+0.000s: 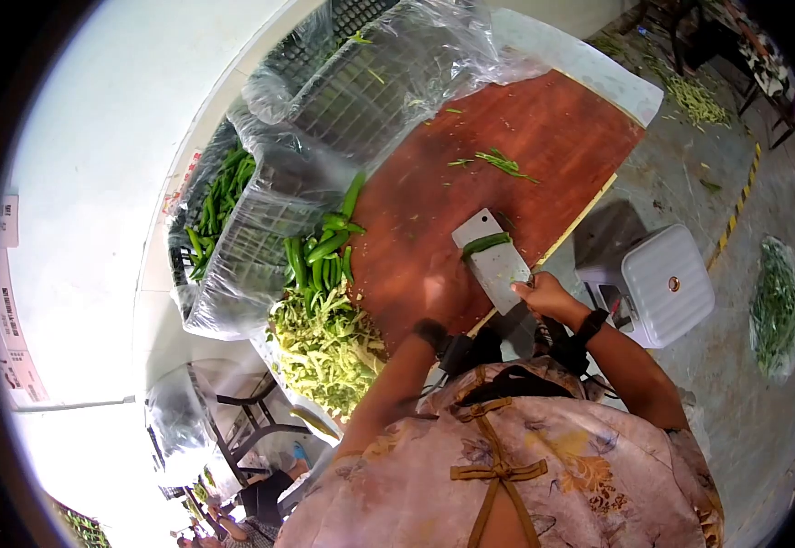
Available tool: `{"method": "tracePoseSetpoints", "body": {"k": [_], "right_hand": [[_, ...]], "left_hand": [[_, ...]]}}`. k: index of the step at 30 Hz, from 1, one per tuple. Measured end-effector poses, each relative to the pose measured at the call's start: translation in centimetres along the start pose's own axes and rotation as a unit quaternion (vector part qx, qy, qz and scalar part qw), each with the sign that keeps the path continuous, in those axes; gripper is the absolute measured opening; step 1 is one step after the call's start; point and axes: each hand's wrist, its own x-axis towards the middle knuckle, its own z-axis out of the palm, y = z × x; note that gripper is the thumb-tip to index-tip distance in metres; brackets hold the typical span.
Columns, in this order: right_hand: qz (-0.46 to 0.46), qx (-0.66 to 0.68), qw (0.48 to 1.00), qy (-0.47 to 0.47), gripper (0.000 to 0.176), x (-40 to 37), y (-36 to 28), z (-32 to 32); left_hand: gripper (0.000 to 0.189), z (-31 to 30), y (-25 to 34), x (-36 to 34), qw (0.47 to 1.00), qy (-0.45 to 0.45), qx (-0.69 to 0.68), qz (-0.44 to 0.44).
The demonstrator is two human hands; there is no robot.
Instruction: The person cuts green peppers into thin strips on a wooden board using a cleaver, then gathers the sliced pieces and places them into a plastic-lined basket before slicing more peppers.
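My right hand (pixel 548 297) is closed around the handle of a cleaver (pixel 498 279), whose broad blade lies flat over the red-brown board (pixel 397 237) near its front edge. On the blade rests a green pepper (pixel 486 244). My left hand (pixel 445 297) is over the board to the left of the cleaver, smeared by motion, so its fingers cannot be made out. Whole green peppers (pixel 324 251) are heaped at the board's left side. Beside them, nearer me, lies a pile of pale yellow-green pepper scraps (pixel 324 352).
Plastic-lined crates (pixel 343 100) stand along the far left side, one with green peppers (pixel 224 196). Thin green strips (pixel 503 164) lie on the board. A white lidded box (pixel 667 283) and a bag of greens (pixel 775 306) are at right. Other people are at lower left.
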Motion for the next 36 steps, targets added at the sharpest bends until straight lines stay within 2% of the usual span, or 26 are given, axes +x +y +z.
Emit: {"method": "tracePoseSetpoints", "body": {"k": [1,3,7,9,12,16,18,21,22,24,25,27,31,32,33,34,36], "right_hand": [[0.000,0.001,1.000,0.002,0.037,0.2,0.2,0.0],[0.008,-0.047,0.999,0.014,0.037,0.4,0.3,0.1],[-0.010,-0.091,0.995,0.026,0.038,-0.6,-0.1,-0.2],[-0.102,-0.111,0.987,0.054,0.038,-1.1,-0.1,-0.3],[-0.080,-0.127,0.988,0.029,0.038,-0.3,0.4,-0.3],[-0.088,-0.173,0.980,0.047,0.036,0.9,-0.6,0.5],[-0.140,-0.224,0.960,0.094,0.031,1.7,-0.7,1.0],[-0.132,-0.227,0.957,0.123,0.033,0.7,-2.5,1.4],[-0.132,-0.228,0.957,0.122,0.033,1.1,-2.0,1.6],[-0.189,-0.169,0.954,0.157,0.035,1.5,-1.7,1.9],[-0.190,-0.172,0.954,0.156,0.035,1.1,-2.4,1.7],[-0.075,-0.194,0.975,0.080,0.046,0.0,-4.1,1.2],[-0.072,-0.182,0.978,0.066,0.047,0.3,-4.1,1.7],[-0.140,-0.195,0.962,0.132,0.034,1.4,-2.3,2.1],[-0.208,-0.206,0.936,0.196,0.029,1.6,-2.2,2.3],[-0.210,-0.209,0.935,0.194,0.029,1.6,-2.0,2.0],[-0.128,-0.230,0.960,0.098,0.030,1.4,-2.2,1.2]], "left_hand": [[0.019,0.6,-0.4,-0.2,1.000,0.000,-0.001,0.001],[0.018,0.8,-0.8,0.1,0.998,0.016,0.015,0.060],[0.018,-0.5,-0.4,1.0,0.998,-0.003,-0.001,0.070],[0.017,-0.7,-0.5,1.5,0.995,-0.091,-0.030,0.001],[0.017,-0.7,-0.5,1.9,0.991,-0.111,-0.072,-0.016],[0.017,-1.3,-0.5,2.3,0.989,-0.132,-0.066,-0.016],[0.016,-1.0,-0.8,2.5,0.993,-0.092,-0.053,0.048],[0.016,-0.5,-1.0,2.0,0.992,-0.110,-0.005,0.065],[0.016,-0.7,-0.7,1.8,0.992,-0.110,-0.005,0.064],[0.015,-0.9,-0.2,1.5,0.992,-0.092,-0.088,-0.017],[0.015,-0.9,-0.1,1.5,0.992,-0.090,-0.089,-0.019],[0.012,-1.0,0.1,1.6,0.994,-0.045,-0.091,0.044],[0.012,-1.8,1.3,2.5,0.987,-0.002,-0.156,0.045],[0.014,-2.6,1.8,2.9,0.985,0.009,-0.172,0.002],[0.016,-2.9,1.9,3.0,0.981,0.020,-0.187,-0.041],[0.016,-3.2,1.7,3.0,0.981,0.024,-0.187,-0.043],[0.018,-4.3,0.6,3.3,0.991,0.086,-0.068,-0.073]]}}
